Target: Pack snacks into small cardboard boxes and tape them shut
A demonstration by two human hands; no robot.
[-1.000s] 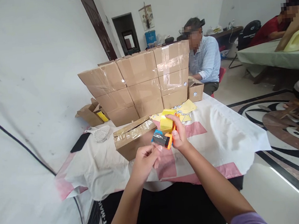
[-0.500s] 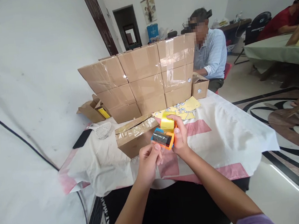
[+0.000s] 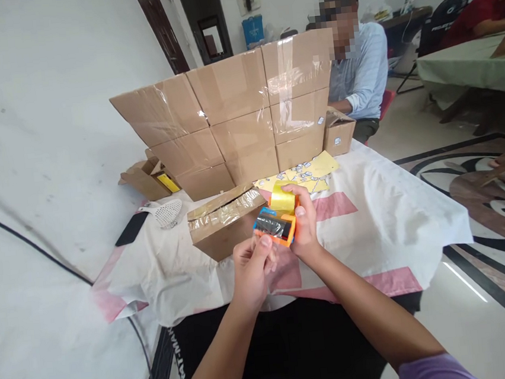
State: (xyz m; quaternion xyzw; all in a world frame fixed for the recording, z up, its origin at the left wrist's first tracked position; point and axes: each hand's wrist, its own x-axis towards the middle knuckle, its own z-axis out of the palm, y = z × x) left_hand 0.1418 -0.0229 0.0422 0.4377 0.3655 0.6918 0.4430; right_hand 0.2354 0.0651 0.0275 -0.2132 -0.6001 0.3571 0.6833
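Note:
My right hand (image 3: 303,217) is closed round an orange and blue tape dispenser (image 3: 274,225) that carries a yellowish roll of packing tape (image 3: 282,198). Its dark front part faces my left hand (image 3: 252,268). That hand is pinched at the dispenser's lower front edge, apparently on the clear tape end, which is hard to make out. Just behind and left of my hands a cardboard box (image 3: 229,230) stands on the table, shiny tape along its top and a dark gap between its flaps.
Stacked taped cardboard boxes (image 3: 241,119) form a wall behind. Yellow sticker sheets (image 3: 317,171), a white perforated object (image 3: 165,213), a black phone-like slab (image 3: 132,228) and an opened box (image 3: 144,179) lie on the cloth-covered table (image 3: 371,214). A person (image 3: 360,72) sits beyond.
The view has tilted slightly downward and shifted. Both hands keep their hold, with the dispenser's front tipped a little and my left fingers still at its edge.

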